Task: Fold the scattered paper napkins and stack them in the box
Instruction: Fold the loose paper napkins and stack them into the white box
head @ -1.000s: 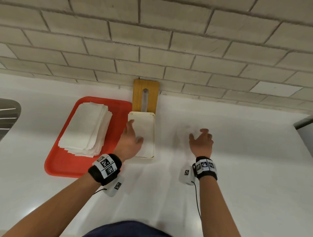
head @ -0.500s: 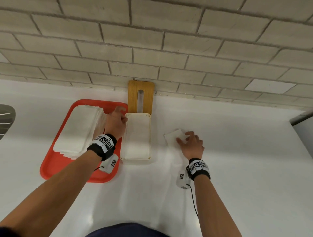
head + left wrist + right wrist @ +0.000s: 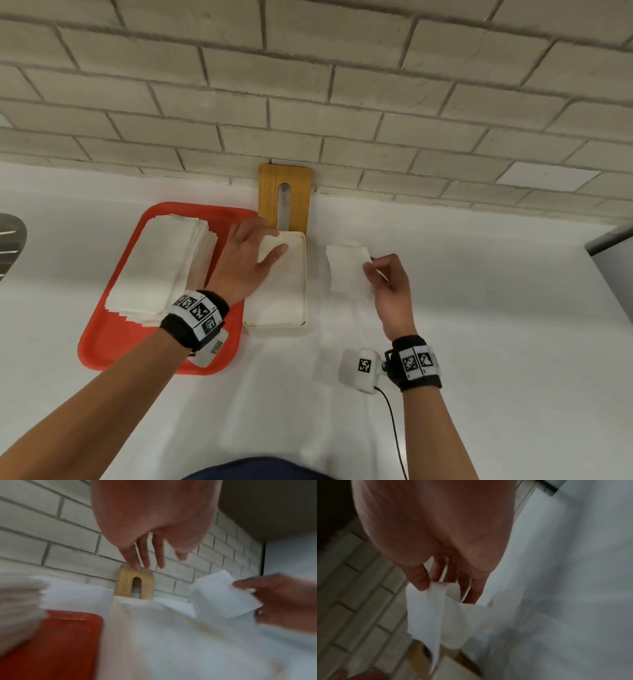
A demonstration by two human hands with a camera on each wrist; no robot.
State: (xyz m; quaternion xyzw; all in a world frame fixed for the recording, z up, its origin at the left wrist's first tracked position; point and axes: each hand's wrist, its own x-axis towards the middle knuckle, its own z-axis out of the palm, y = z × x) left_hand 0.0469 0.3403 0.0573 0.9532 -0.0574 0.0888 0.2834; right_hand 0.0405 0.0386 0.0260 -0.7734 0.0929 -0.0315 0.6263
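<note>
A cream box (image 3: 303, 274) stands on the white counter with folded napkins lying in it. Its wooden lid (image 3: 298, 195) leans on the wall behind. My left hand (image 3: 262, 240) hovers over the box's far left corner, fingers straight (image 3: 145, 555), holding nothing. Just right of the box, my right hand (image 3: 370, 270) pinches a folded white napkin (image 3: 346, 270) by its right edge. The napkin hangs from thumb and fingers (image 3: 426, 615) above the counter. A thick stack of napkins (image 3: 161, 267) lies on a red tray (image 3: 102, 342) left of the box.
A brick wall (image 3: 342, 102) closes the counter's far side. A dark metal object (image 3: 10, 246) sits at the left edge, and a grey appliance corner (image 3: 613, 260) at the right. White counter (image 3: 496, 342) stretches in front and to the right.
My left hand has swung from the tray side back over the box's far corner. My right hand has lifted the napkin off the counter, now pinched by its edge.
</note>
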